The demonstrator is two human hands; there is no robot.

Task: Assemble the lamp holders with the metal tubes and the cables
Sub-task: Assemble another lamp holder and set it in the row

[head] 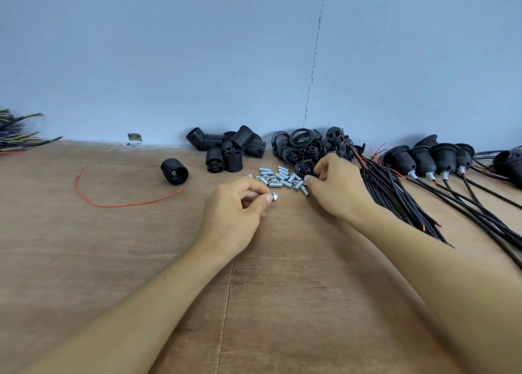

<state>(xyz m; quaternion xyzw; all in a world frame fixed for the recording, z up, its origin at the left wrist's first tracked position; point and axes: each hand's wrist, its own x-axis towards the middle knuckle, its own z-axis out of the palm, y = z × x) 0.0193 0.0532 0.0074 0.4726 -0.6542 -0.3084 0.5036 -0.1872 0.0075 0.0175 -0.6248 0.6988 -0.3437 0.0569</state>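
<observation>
Several short metal tubes lie in a loose heap on the wooden table. My left hand pinches one small metal tube between thumb and fingertips just in front of the heap. My right hand has curled fingers around a black lamp holder cap at the heap's right edge, with another tube under its thumb. Behind the heap sit black threaded lamp holder bodies and a pile of black caps. A bundle of black cables lies to the right.
Several assembled holders with tubes and cables lie in a row at the far right. A single black holder and a loose red wire lie to the left. More cables sit at the left edge. A blue wall stands behind.
</observation>
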